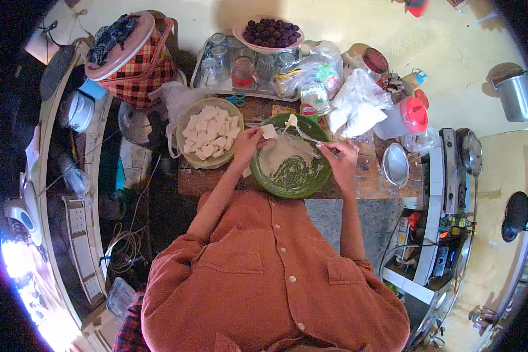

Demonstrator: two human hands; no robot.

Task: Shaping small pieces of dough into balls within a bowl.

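Note:
My left hand (249, 143) holds a small pale square piece (269, 131), perhaps dough or a wrapper, over the left rim of a green bowl (270, 187). Between the fingers of my right hand (341, 152) is the handle of a metal spoon (305, 135), its head carrying a white, creamy lump above the bowl's far side. Whitish paste (286, 154) coats the bowl's inside. To the left of it stands a yellowish-green bowl (181, 147) heaped with flat white pieces (211, 132), close beside my left hand.
Behind the bowls are a tray (257, 93) of glass jars, a bowl of dark berries (270, 33), blue-handled scissors (236, 99) and plastic bags (356, 101). A red-lidded container (402, 116) and a metal strainer (395, 164) sit on the right. A plaid-covered bucket (136, 79) stands at upper left.

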